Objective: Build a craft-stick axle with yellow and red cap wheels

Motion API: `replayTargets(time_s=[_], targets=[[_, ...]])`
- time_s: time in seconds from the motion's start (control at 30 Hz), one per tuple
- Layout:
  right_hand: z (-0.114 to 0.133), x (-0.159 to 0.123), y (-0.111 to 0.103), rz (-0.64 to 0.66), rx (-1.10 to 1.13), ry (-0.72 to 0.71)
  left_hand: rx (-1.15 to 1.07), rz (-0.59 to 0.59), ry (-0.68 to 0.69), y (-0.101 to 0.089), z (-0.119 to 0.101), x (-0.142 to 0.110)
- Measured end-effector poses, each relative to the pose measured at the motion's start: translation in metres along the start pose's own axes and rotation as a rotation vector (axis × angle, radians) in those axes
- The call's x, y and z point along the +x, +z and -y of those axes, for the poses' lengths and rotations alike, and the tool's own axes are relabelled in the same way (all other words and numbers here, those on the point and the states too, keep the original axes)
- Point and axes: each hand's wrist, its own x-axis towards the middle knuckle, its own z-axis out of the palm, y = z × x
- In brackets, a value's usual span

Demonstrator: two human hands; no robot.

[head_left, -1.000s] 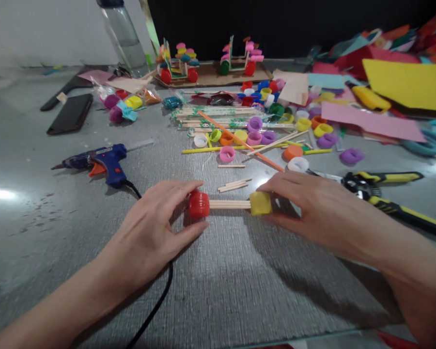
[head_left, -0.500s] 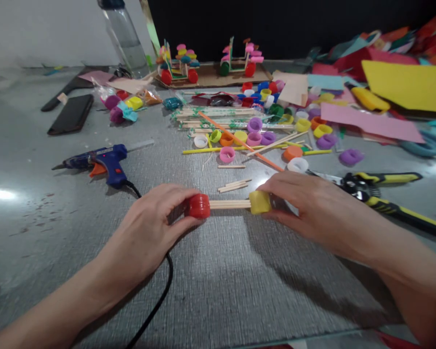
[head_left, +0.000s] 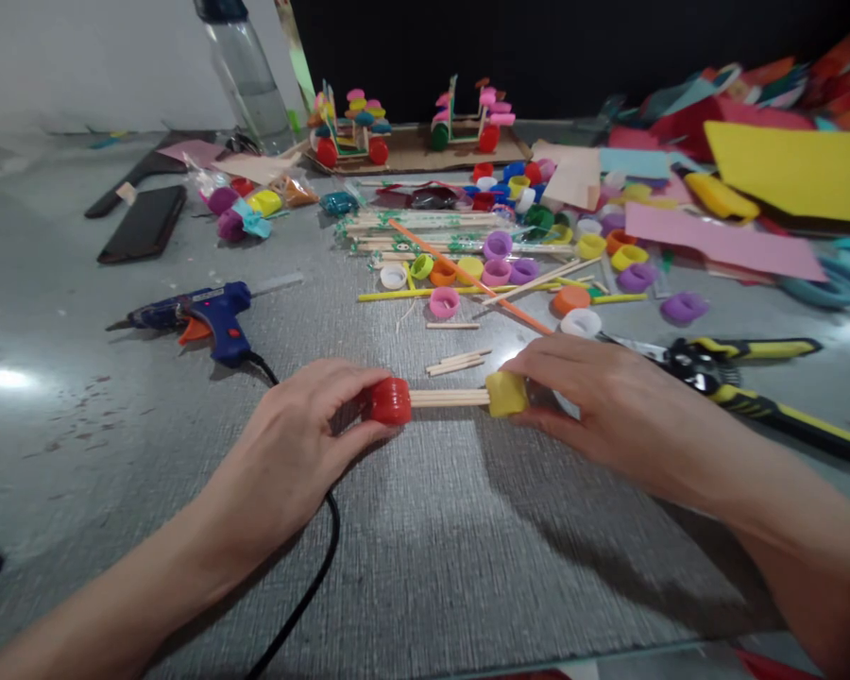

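Between thumb and fingers, my left hand [head_left: 312, 425] pinches red bottle caps [head_left: 392, 402] that look stacked together. My right hand [head_left: 595, 401] grips a yellow bottle cap [head_left: 507, 394] in the same way. Several thin wooden sticks [head_left: 450, 399] run side by side from the red caps to the yellow one, close over the grey table. How the sticks meet the caps is hidden. Just beyond them lie short cut sticks [head_left: 457, 362]. A white cap [head_left: 581, 323] rests behind my right hand.
At left lies a blue glue gun [head_left: 219, 321], its black cord [head_left: 330, 529] passing by my left wrist. Yellow-and-black pliers [head_left: 715, 368] lie at right. Farther back are loose caps, wrapped chopsticks [head_left: 425, 231], two small wheeled models [head_left: 350, 132] and coloured paper [head_left: 793, 170].
Both hands keep their hold on the caps and sticks in nearly the same place. The whole view has shifted very slightly.
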Motion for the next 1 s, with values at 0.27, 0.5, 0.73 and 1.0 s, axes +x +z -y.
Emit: replayTargets(time_s=[0.27,0.5,0.73,1.0], targets=[[-0.001,0.001,0.001,-0.019,-0.020,0.001,-0.003,-0.021,-0.001,0.002,-0.001,0.001],[-0.012,0.004,0.005,-0.059,-0.037,-0.025,-0.037,-0.044,-0.035,0.005,-0.002,0.007],[-0.012,0.002,0.006,-0.051,-0.056,0.033,-0.033,-0.051,-0.003,0.006,0.002,0.005],[-0.014,-0.004,0.002,-0.084,-0.120,0.090,0.081,-0.029,-0.041,0.002,0.008,0.002]])
